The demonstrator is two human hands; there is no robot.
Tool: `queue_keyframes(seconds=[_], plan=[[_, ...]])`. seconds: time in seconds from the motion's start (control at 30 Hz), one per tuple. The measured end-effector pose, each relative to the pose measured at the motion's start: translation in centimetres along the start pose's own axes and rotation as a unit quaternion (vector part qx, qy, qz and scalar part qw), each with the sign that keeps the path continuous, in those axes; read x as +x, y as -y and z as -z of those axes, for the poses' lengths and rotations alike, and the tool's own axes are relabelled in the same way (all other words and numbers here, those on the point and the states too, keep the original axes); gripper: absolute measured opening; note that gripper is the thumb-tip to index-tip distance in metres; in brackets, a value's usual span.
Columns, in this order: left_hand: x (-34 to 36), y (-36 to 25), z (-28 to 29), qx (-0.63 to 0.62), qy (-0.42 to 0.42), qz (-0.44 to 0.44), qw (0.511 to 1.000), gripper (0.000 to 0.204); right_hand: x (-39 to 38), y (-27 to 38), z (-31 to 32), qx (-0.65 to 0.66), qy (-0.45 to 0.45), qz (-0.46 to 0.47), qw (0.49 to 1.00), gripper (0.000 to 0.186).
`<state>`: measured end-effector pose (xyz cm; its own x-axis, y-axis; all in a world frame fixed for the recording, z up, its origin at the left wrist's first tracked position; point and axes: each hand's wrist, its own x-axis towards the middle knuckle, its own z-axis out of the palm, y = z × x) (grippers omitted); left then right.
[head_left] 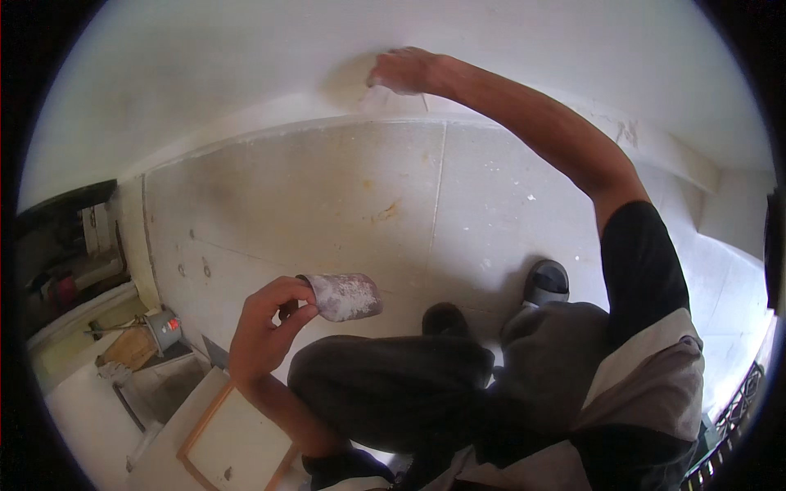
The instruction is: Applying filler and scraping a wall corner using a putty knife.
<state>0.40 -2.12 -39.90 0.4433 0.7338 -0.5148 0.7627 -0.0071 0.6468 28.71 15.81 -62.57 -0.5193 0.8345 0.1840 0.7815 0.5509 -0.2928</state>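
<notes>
Low in front of me, my left hand (274, 323) pinches a curled, purple-grey piece (350, 296) by its left end, thumb against fingers. White powder or smears cover its outer face. Whether it is a bent sheet or a small cup, I cannot tell. Far ahead, my right hand (404, 70) reaches to the white wall (246, 65) with its fingers curled together against the surface. What they hold, if anything, is hidden. A pale blur shows on the wall just below these fingers, and a thin light strip stands beneath the wrist.
A pale floor (311, 196) with stains and white specks meets the wall along a curved edge. My dark sandal (547, 281) rests on it. At the left are a dark opening (74, 237), a grey container (164, 329) and a wood-framed panel (241, 438). A dark railing (733, 417) stands lower right.
</notes>
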Motion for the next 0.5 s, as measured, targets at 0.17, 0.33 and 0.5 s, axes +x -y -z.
queue_keyframes(seconds=[0.17,0.33,0.5], plan=[[0.1,-0.5,0.1,-0.011,-0.002,0.014,1.0,0.012,3.6,2.5,-0.3,-0.041,0.045,-0.006,0.998,0.019],[-0.1,0.0,0.3,0.01,-0.001,0.0,1.0,0.012,1.1,1.8,-2.5,-0.06,0.073,0.006,0.996,0.017],[-0.2,-0.3,0.0,0.015,-0.008,0.005,1.0,0.013,2.2,1.3,-1.3,-0.08,0.088,-0.042,0.992,0.02]])
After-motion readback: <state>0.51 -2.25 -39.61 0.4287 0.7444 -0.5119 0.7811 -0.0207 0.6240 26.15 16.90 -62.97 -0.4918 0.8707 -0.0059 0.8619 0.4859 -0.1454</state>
